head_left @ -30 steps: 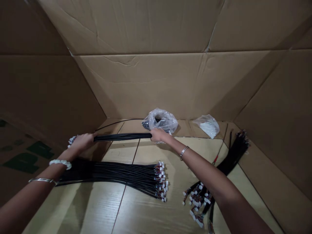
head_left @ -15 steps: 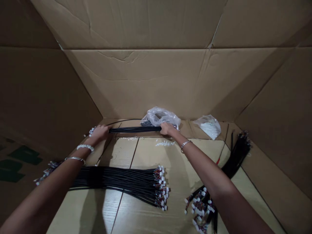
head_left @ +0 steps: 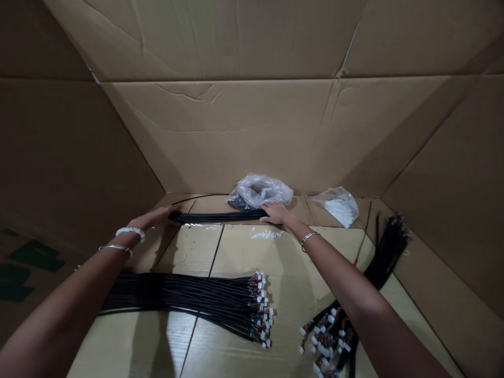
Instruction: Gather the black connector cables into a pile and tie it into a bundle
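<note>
Bundle: a slim bundle of black insulated wires (head_left: pixel 218 216) is held across the far edge of the pale cardboard base (head_left: pixel 189 252), between both hands.
Left hand: the left hand (head_left: pixel 153 217) is extended nearly flat, with the fingertips at the bundle's left end; closure cannot be determined.
Right hand: the right hand (head_left: pixel 276 213) is laid palm-down over the right end; closure cannot be determined.
Handling: the wires are judged light, flexible and prone to splaying; hold is best taken at both ends.
Rest: a wide bundle of black wires (head_left: pixel 177 294) ending in white plastic connectors (head_left: pixel 263 310) is placed nearer; a clear plastic bag (head_left: pixel 262 190) is seen behind.
</note>
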A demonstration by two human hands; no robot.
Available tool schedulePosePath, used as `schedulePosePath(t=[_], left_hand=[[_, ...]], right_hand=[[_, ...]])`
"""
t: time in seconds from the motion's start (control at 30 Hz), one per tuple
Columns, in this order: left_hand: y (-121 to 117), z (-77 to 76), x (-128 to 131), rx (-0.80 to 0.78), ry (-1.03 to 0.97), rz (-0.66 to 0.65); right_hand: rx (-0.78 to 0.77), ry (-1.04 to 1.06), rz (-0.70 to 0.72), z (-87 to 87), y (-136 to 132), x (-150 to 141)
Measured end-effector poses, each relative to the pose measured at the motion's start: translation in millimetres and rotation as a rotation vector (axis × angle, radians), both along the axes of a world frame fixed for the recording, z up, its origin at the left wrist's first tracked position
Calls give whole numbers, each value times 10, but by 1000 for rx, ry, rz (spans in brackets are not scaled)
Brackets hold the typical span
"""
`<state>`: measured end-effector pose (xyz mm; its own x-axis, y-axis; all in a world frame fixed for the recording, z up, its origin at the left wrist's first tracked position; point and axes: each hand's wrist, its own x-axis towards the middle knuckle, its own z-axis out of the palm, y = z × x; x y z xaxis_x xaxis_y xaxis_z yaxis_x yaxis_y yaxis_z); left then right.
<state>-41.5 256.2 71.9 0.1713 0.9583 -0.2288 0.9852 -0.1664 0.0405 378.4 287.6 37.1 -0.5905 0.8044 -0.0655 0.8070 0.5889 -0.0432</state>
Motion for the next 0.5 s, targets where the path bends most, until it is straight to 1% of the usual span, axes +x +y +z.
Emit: schedulePosePath(t=[0.13, 0.3, 0.4, 0.5], left_hand=[[-67, 102, -17, -24, 57, 45], [-88, 223, -166, -37, 80, 68], [-91, 246, -251, -10, 68, 75], [-112, 213, -298, 54, 42, 70]], right_hand=[[46, -4, 52, -33, -10, 50], [106, -7, 97, -64, -22, 101], [134, -11, 100, -95, -52, 123], [162, -13, 96, -123, -74, 132]])
